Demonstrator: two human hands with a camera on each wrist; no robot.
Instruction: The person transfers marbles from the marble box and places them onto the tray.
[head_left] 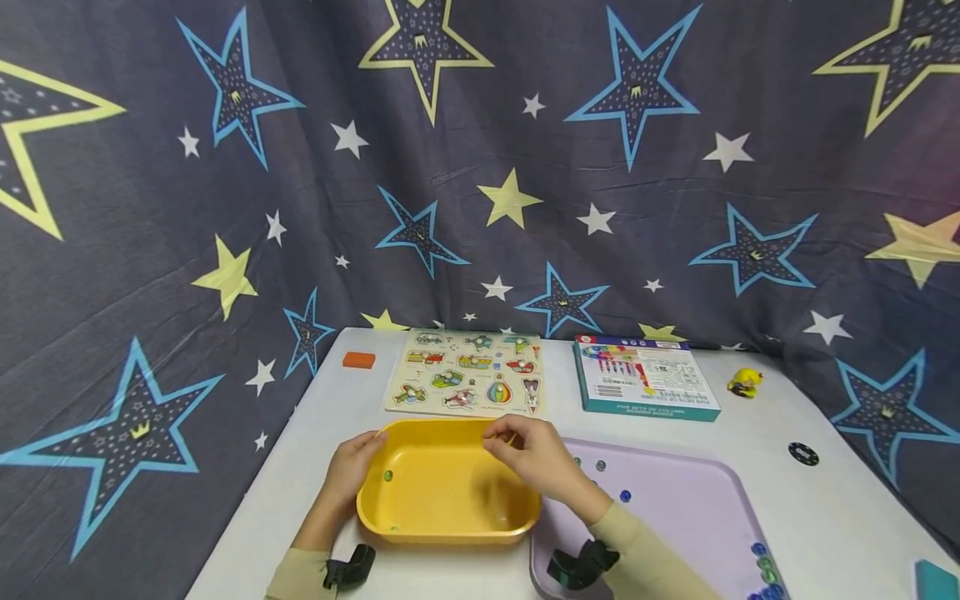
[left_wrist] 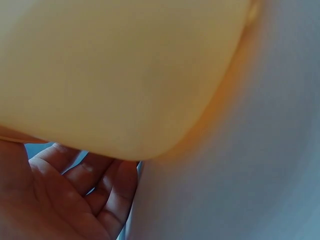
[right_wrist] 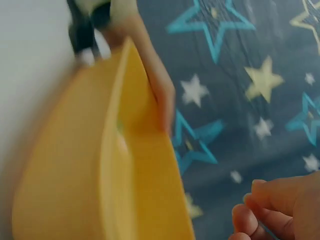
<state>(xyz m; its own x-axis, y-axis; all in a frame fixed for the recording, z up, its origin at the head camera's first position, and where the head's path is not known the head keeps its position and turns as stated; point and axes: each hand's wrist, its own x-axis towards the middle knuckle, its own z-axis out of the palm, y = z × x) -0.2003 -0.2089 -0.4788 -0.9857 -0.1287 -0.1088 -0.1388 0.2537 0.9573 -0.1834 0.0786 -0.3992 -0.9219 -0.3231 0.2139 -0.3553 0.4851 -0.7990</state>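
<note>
A yellow plastic bin [head_left: 450,533] sits in front of me on the table. My left hand [head_left: 351,467] grips its left rim, with the thumb at the edge and the fingers along the outer wall, as the left wrist view also shows. A green marble [head_left: 387,476] lies inside at the left, and a pale green one [head_left: 394,527] near the front. Over the bin's back right corner is my right hand [head_left: 536,457], thumb and fingertips drawn together. Whether something small is between them is hidden. In the right wrist view the right hand [right_wrist: 280,207] is beside the bin.
A lilac tray [head_left: 675,492] to the right holds several blue, green and clear marbles. Behind stand a wooden picture puzzle [head_left: 465,375], a boxed set [head_left: 645,375] and an orange block [head_left: 358,360]. A yellow toy figure [head_left: 745,382] and a black chip [head_left: 803,453] lie farther right.
</note>
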